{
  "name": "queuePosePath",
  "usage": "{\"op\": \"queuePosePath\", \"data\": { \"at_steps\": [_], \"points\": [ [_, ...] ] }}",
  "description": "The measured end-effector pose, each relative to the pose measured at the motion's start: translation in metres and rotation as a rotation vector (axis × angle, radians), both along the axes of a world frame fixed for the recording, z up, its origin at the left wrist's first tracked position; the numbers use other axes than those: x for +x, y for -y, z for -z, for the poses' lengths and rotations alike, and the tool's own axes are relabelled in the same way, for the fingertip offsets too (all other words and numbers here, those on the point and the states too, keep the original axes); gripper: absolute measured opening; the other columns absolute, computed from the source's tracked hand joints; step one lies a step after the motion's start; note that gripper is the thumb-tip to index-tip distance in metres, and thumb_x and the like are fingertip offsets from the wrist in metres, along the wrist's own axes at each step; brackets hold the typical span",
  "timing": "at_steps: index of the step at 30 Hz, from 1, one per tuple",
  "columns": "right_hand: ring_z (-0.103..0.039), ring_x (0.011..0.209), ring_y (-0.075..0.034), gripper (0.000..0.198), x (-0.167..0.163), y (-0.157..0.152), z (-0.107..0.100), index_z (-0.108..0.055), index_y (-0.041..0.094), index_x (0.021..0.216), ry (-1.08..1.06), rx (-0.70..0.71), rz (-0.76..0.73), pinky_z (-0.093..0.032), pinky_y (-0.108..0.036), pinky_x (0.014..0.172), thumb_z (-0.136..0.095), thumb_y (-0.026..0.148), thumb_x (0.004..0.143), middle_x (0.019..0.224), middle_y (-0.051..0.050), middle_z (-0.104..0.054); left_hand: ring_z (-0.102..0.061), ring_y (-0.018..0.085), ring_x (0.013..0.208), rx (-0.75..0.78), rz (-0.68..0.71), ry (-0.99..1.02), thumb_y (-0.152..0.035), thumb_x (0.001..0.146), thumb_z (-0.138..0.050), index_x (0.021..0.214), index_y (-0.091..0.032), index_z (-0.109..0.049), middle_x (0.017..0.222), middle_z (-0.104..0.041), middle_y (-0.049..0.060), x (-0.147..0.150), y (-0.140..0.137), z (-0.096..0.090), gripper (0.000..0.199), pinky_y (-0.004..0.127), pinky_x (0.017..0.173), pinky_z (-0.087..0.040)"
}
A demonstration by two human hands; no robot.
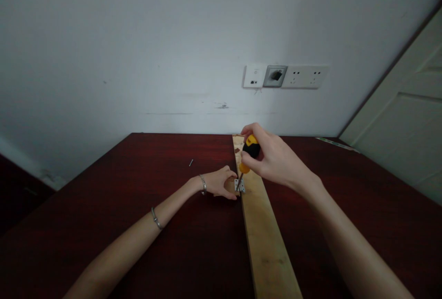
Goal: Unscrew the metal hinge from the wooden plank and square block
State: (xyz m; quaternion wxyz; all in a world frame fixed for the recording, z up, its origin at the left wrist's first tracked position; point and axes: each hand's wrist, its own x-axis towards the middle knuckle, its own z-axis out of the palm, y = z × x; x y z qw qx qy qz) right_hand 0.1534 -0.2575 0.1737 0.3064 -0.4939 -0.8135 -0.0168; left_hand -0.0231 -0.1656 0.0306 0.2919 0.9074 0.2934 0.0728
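Beneath both grips, a dark red tabletop point(155, 248) is stretching; the right hand point(278, 158) is clasping a screwdriver point(245, 168), pointing down onto a hinge point(243, 186); the left hand point(218, 182) is pinching a wooden block point(230, 186).

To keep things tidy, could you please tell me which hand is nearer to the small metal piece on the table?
Left: the left hand sits to the right of the small metal piece; the right hand is farther right, holding the screwdriver.

Behind the left hand point(220, 183) sit a silvery linked bracelet point(203, 184) and, farther up, a silvery bangle point(156, 218).
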Motion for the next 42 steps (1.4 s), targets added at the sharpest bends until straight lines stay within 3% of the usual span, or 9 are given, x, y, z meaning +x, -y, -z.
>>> {"op": "queuePosePath", "data": {
  "at_steps": [4, 7, 17, 22, 25, 29, 33, 36, 42],
  "points": [
    [-0.056, 0.056, -0.020, 0.046, 0.0000, -0.0020, -0.0007, -0.052, 0.021, 0.101, 0.180, 0.092, 0.181, -0.027, -0.027, 0.050, -0.043, 0.062, 0.083, 0.066, -0.005, -0.062, -0.052, 0.024, 0.102, -0.033, -0.026, -0.070, -0.048, 0.062, -0.077, 0.117, -0.018, -0.051, 0.108, -0.045, 0.006, 0.0007, 0.0021, -0.0039, 0.068, 0.035, 0.092, -0.043],
    [-0.052, 0.048, -0.020, 0.044, 0.0011, -0.0017, -0.0013, -0.055, 0.020, 0.099, 0.309, 0.146, 0.290, -0.018, -0.027, 0.047, -0.041, 0.060, 0.084, 0.056, -0.005, -0.059, -0.052, 0.024, 0.100, -0.032, -0.027, -0.087, -0.047, 0.061, -0.078, 0.118, -0.016, -0.051, 0.107, -0.044, 0.006, 0.0012, 0.0024, -0.0049, 0.070, 0.034, 0.089, -0.044],
    [-0.053, 0.062, -0.015, 0.044, 0.0053, 0.0034, -0.0029, -0.041, 0.019, 0.120, 0.050, -0.055, -0.026, -0.036, -0.026, 0.058, -0.050, 0.025, 0.076, 0.081, -0.004, -0.063, -0.050, 0.024, 0.105, -0.020, -0.002, -0.060, -0.046, 0.061, -0.079, 0.118, -0.017, -0.051, 0.110, -0.044, 0.006, 0.0013, -0.0009, -0.0001, 0.070, 0.034, 0.095, -0.041],
    [-0.057, 0.060, -0.019, 0.041, 0.0030, 0.0032, -0.0026, -0.048, 0.019, 0.109, 0.213, 0.076, 0.136, -0.028, -0.027, 0.051, -0.050, 0.050, 0.083, 0.080, -0.007, -0.066, -0.050, 0.024, 0.103, -0.023, -0.013, -0.068, -0.047, 0.061, -0.078, 0.119, -0.018, -0.050, 0.110, -0.044, 0.006, 0.0013, -0.0003, -0.0019, 0.070, 0.035, 0.094, -0.042],
    [-0.057, 0.055, -0.021, 0.039, 0.0027, 0.0028, -0.0032, -0.052, 0.018, 0.101, 0.329, 0.137, 0.247, -0.020, -0.027, 0.048, -0.046, 0.053, 0.085, 0.068, -0.007, -0.065, -0.051, 0.022, 0.100, -0.026, -0.021, -0.069, -0.047, 0.060, -0.079, 0.118, -0.018, -0.050, 0.107, -0.044, 0.005, 0.0009, -0.0002, -0.0016, 0.071, 0.034, 0.092, -0.042],
    [-0.056, 0.056, -0.019, 0.035, 0.0056, 0.0032, -0.0047, -0.049, 0.019, 0.108, 0.233, 0.088, 0.194, -0.027, -0.026, 0.050, -0.050, 0.043, 0.082, 0.071, -0.005, -0.065, -0.051, 0.021, 0.101, -0.032, -0.024, -0.069, -0.048, 0.061, -0.078, 0.119, -0.018, -0.050, 0.108, -0.043, 0.004, 0.0003, -0.0005, 0.0000, 0.071, 0.032, 0.091, -0.042],
    [-0.055, 0.061, -0.016, 0.048, 0.0086, 0.0039, -0.0044, -0.040, 0.018, 0.122, 0.095, -0.009, 0.038, -0.037, -0.027, 0.057, -0.052, 0.029, 0.077, 0.086, -0.007, -0.064, -0.051, 0.022, 0.102, -0.017, -0.021, -0.067, -0.049, 0.061, -0.078, 0.119, -0.018, -0.050, 0.108, -0.043, 0.005, 0.0000, -0.0014, 0.0015, 0.071, 0.032, 0.093, -0.042],
    [-0.056, 0.064, -0.016, 0.049, 0.0081, 0.0039, -0.0034, -0.039, 0.018, 0.124, 0.054, -0.065, -0.059, -0.038, -0.025, 0.057, -0.053, 0.031, 0.078, 0.089, -0.008, -0.062, -0.050, 0.023, 0.104, -0.003, 0.008, -0.048, -0.048, 0.062, -0.078, 0.118, -0.019, -0.051, 0.110, -0.044, 0.005, -0.0003, -0.0017, 0.0012, 0.069, 0.034, 0.095, -0.041],
    [-0.054, 0.054, -0.020, 0.056, 0.0037, 0.0025, -0.0029, -0.039, 0.013, 0.126, 0.261, 0.042, 0.145, -0.026, -0.026, 0.048, -0.048, 0.051, 0.085, 0.065, -0.005, -0.060, -0.051, 0.023, 0.103, -0.004, -0.009, -0.077, -0.048, 0.062, -0.077, 0.119, -0.017, -0.050, 0.110, -0.044, 0.006, 0.0000, 0.0003, -0.0020, 0.071, 0.034, 0.094, -0.042]
  ]
}}
